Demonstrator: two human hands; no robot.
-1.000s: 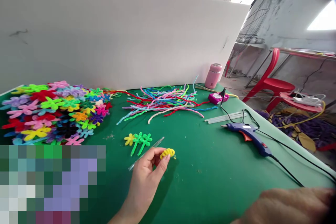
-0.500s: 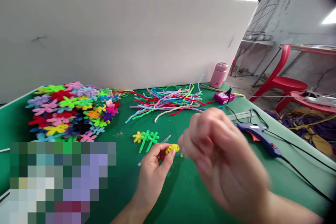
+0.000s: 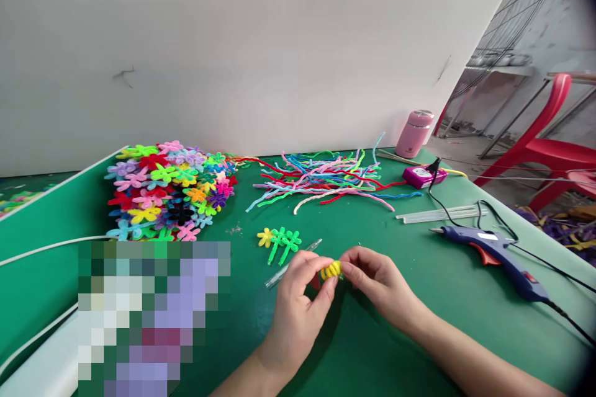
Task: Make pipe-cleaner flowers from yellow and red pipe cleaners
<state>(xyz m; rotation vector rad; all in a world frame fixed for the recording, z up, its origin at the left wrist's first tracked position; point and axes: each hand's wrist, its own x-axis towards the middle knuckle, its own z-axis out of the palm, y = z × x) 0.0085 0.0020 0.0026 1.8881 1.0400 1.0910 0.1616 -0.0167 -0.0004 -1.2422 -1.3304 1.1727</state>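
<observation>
A yellow pipe cleaner (image 3: pixel 331 270), wound into a tight coil, is pinched between the thumb and fingers of my left hand (image 3: pixel 298 304). My right hand (image 3: pixel 382 279) closes thumb and fingertips on the coil's right end. Behind my left hand a clear, slim rod or tube (image 3: pixel 275 277) lies slantwise, partly covered by the fingers. Just beyond it rest a small yellow pipe-cleaner flower (image 3: pixel 265 237) and two green pipe-cleaner pieces (image 3: pixel 284 243) with looped tops and stems.
A heap of colourful pipe-cleaner flowers (image 3: pixel 167 192) stands at left. Loose pipe cleaners (image 3: pixel 321 177) spread along the back. To the right lie a blue glue gun (image 3: pixel 498 251) with its cord, clear glue sticks (image 3: pixel 437 215), a magenta box (image 3: pixel 421 176) and a pink flask (image 3: pixel 414 134).
My right hand has come down from its raised position near the camera to the yellow coil and pinches its end. My left hand keeps holding the coil. The view has shifted left.
</observation>
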